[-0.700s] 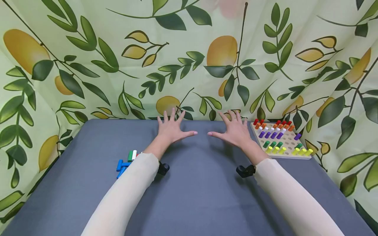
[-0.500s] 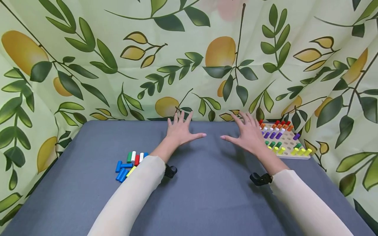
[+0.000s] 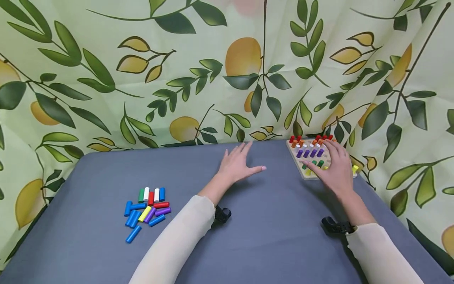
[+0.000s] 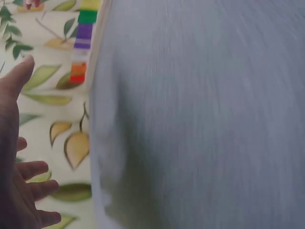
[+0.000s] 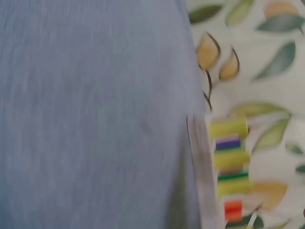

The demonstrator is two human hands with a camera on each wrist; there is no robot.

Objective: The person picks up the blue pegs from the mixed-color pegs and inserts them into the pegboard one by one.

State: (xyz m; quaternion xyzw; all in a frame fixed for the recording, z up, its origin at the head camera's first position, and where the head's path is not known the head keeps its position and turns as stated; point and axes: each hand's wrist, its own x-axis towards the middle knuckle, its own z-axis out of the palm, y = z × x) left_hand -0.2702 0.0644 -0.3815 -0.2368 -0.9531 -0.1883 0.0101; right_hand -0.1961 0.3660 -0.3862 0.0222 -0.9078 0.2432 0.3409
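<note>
Head view, right grip (image 3: 337, 169) partly hiding pegboard (image 3: 326, 158), left grip (image 3: 235, 165) splayed.

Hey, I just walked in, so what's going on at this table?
A person has the right hand over a pegboard at the far right of the table, thumb and fingers apart; whether it touches the board is hard to tell. The left hand hangs near the middle, fingers spread, holding nothing. The board bears rows of colored pegs. Loose pegs, many of them blue, lie in a cluster on the left.
</note>
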